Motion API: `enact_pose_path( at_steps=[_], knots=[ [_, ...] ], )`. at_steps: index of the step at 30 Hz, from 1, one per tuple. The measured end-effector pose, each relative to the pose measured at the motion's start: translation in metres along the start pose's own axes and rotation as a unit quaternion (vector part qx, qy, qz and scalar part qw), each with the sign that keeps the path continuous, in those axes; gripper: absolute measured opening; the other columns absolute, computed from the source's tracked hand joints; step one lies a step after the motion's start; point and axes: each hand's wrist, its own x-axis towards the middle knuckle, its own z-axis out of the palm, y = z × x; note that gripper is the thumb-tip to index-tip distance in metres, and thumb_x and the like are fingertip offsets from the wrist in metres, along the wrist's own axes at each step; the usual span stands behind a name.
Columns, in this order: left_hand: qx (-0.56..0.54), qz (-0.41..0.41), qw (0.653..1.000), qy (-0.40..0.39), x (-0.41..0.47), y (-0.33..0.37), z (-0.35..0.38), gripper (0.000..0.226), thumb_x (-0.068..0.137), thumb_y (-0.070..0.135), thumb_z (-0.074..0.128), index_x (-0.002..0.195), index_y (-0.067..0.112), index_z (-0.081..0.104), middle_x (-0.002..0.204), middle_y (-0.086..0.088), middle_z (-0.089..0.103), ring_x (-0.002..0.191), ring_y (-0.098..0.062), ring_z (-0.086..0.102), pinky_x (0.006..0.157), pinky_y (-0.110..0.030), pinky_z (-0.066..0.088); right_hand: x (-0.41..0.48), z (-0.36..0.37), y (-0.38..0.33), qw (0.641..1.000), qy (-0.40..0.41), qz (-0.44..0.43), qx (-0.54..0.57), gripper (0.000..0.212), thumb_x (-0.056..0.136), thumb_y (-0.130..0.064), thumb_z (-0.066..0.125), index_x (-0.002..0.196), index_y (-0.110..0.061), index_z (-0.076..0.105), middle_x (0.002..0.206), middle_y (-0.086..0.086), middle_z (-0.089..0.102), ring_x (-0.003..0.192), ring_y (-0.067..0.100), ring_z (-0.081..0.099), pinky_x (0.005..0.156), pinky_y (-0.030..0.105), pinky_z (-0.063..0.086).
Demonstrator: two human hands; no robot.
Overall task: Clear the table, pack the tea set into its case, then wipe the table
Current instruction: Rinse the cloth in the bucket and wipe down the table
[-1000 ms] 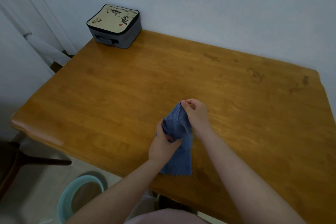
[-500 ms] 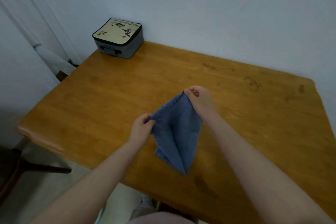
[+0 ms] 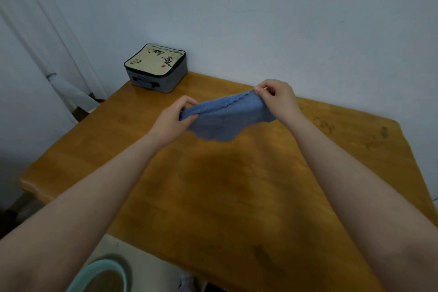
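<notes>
Blue cloth (image 3: pixel 225 118) hangs stretched between both hands above the far half of the wooden table (image 3: pixel 237 197). The left hand (image 3: pixel 173 121) pinches one top corner between thumb and curled fingers. The right hand (image 3: pixel 277 99) pinches the opposite corner, slightly higher and farther out. The top edge runs taut between the two grips, and the rest sags below in a loose curve. This two-corner hold opens the cloth out, which suits forming a broad wiping face. The lower edge is blurred, so contact with the tabletop cannot be confirmed; it appears to hang clear. The tea set case (image 3: pixel 156 67) stands with its lid down at the far left corner, close to the wall and well apart from the hands, out of the likely wiping path. Packing is therefore judged complete, and wiping is the step in hand. A pale green basin (image 3: pixel 102 275) sits on the floor beside the near edge.
</notes>
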Motion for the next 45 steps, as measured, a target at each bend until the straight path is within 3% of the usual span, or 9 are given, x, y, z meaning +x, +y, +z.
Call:
enact_pose_path(
  at_steps=[6, 14, 18, 21, 25, 31, 34, 40, 45],
  knots=[
    [0.007, -0.047, 0.993, -0.109, -0.057, -0.035, 0.015, 0.02, 0.098, 0.023, 0.053, 0.08, 0.021, 0.061, 0.071, 0.006, 0.057, 0.062, -0.004, 0.051, 0.061, -0.026, 0.038, -0.077, 0.02, 0.033, 0.992, -0.11, 0.023, 0.049, 0.015, 0.093, -0.017, 0.064, 0.08, -0.023, 0.066, 0.072, -0.018, 0.059, 0.068, -0.003, 0.052, 0.065, 0.024, 0.036],
    [-0.023, -0.153, 0.95, -0.27, -0.177, -0.08, 0.063, 0.022, 0.096, 0.021, 0.058, 0.083, 0.005, 0.065, 0.066, 0.005, 0.049, 0.055, -0.001, 0.044, 0.055, -0.017, 0.032, -0.222, 0.051, 0.075, 0.933, -0.334, 0.134, 0.025, 0.029, 0.079, -0.025, 0.08, 0.103, -0.03, 0.066, 0.104, -0.009, 0.066, 0.094, 0.007, 0.06, 0.083, 0.023, 0.048],
    [-0.026, -0.127, 0.943, -0.307, -0.21, -0.085, 0.071, 0.016, 0.089, 0.011, 0.066, 0.098, 0.023, 0.066, 0.083, 0.02, 0.063, 0.076, 0.007, 0.056, 0.068, -0.01, 0.041, -0.267, 0.049, 0.084, 0.903, -0.408, 0.131, 0.011, 0.03, 0.082, -0.025, 0.077, 0.109, -0.032, 0.066, 0.107, -0.015, 0.064, 0.098, -0.001, 0.058, 0.085, 0.015, 0.045],
    [-0.026, -0.112, 0.952, -0.282, -0.216, -0.085, 0.074, 0.025, 0.089, 0.015, 0.068, 0.083, 0.037, 0.058, 0.065, 0.026, 0.053, 0.06, 0.003, 0.048, 0.057, -0.013, 0.033, -0.275, 0.049, 0.089, 0.892, -0.436, 0.115, -0.034, 0.028, 0.09, -0.03, 0.068, 0.117, -0.032, 0.064, 0.113, -0.016, 0.062, 0.104, 0.003, 0.056, 0.092, 0.023, 0.046],
    [-0.065, -0.141, 0.968, -0.199, -0.201, -0.088, 0.073, 0.018, 0.094, 0.028, 0.06, 0.077, 0.023, 0.059, 0.059, 0.01, 0.045, 0.054, -0.002, 0.04, 0.055, -0.024, 0.03, -0.244, 0.057, 0.087, 0.911, -0.397, 0.099, -0.055, 0.017, 0.098, -0.025, 0.056, 0.111, -0.025, 0.068, 0.1, -0.016, 0.062, 0.096, 0.007, 0.058, 0.081, 0.024, 0.047],
    [-0.02, -0.181, 0.975, -0.125, -0.146, -0.098, 0.077, 0.051, 0.096, 0.048, 0.043, 0.079, 0.002, 0.059, 0.061, -0.008, 0.053, 0.052, -0.011, 0.047, 0.053, -0.034, 0.036, -0.169, 0.084, 0.086, 0.945, -0.287, 0.022, -0.156, 0.022, 0.101, -0.025, 0.048, 0.111, -0.025, 0.068, 0.109, -0.01, 0.067, 0.099, 0.012, 0.06, 0.075, 0.029, 0.044],
    [0.026, -0.211, 0.968, -0.135, -0.121, -0.116, 0.087, 0.049, 0.098, 0.049, 0.04, 0.088, 0.009, 0.066, 0.066, -0.003, 0.063, 0.057, -0.014, 0.058, 0.056, -0.039, 0.047, -0.137, 0.105, 0.093, 0.934, -0.297, 0.015, -0.197, 0.026, 0.103, -0.025, 0.044, 0.115, -0.025, 0.066, 0.117, -0.006, 0.065, 0.105, 0.016, 0.059, 0.073, 0.028, 0.041],
    [0.175, -0.215, 0.949, -0.148, -0.103, -0.139, 0.099, 0.041, 0.098, 0.051, 0.041, 0.084, 0.019, 0.063, 0.065, 0.004, 0.059, 0.053, -0.01, 0.054, 0.041, -0.024, 0.032, -0.114, 0.135, 0.112, 0.915, -0.328, 0.026, -0.234, 0.025, 0.101, -0.025, 0.046, 0.111, -0.024, 0.069, 0.111, -0.001, 0.065, 0.101, 0.018, 0.059, 0.075, 0.031, 0.043],
    [0.163, -0.201, 0.966, -0.021, -0.102, -0.143, 0.096, 0.022, 0.09, 0.048, 0.059, 0.102, 0.03, 0.055, 0.086, 0.014, 0.056, 0.074, -0.005, 0.054, 0.055, -0.026, 0.048, -0.134, 0.135, 0.126, 0.947, -0.193, 0.07, -0.247, 0.037, 0.093, -0.034, 0.062, 0.126, -0.018, 0.061, 0.109, 0.005, 0.058, 0.105, 0.024, 0.053, 0.082, 0.035, 0.045]
  ],
)
